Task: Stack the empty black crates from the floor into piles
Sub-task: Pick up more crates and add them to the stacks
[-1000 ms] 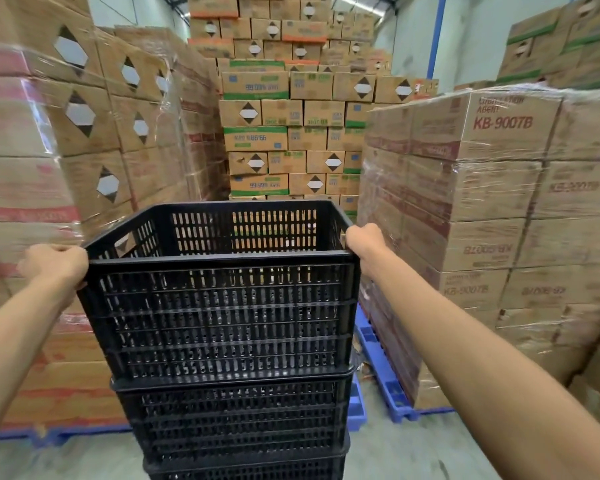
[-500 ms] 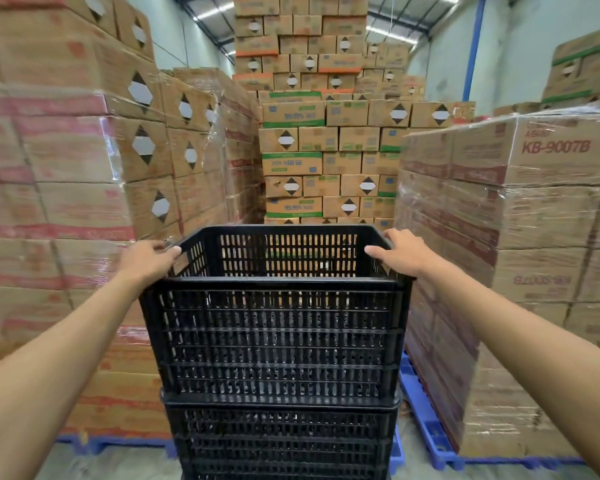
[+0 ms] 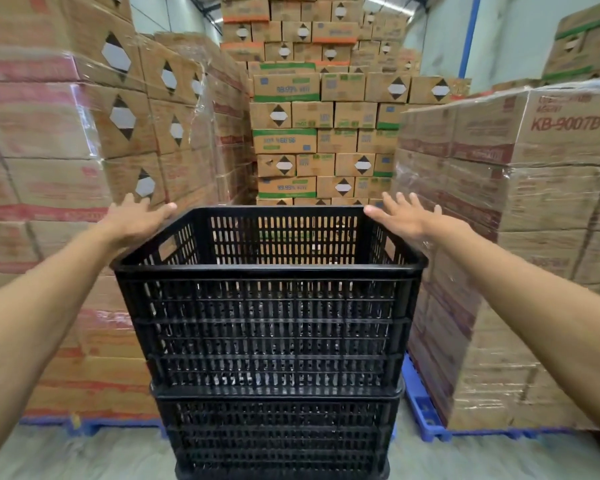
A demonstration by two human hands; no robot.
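The pile of black slotted plastic crates [image 3: 274,358] runs off the bottom edge of the frame, so its base and how many crates it holds cannot be told; only the top black slotted plastic crate [image 3: 267,327] and one below it show clearly. Through the slots the top crate's floor is hard to make out. The shrink-wrapped brown cardboard cartons [image 3: 520,237] at 3 o'clock and those at 9 o'clock are blurred at the edges, their print partly unreadable.

The top crate sits square on the pile at the centre, between both forearms. The left hand [image 3: 136,220] is at the crate's far left corner, about 10 o'clock, fingers spread and flat, thumb just at the rim. The right hand [image 3: 404,214] is at the far right corner, about 2 o'clock, fingers splayed wide, gripping nothing; whether it touches the rim cannot be told.
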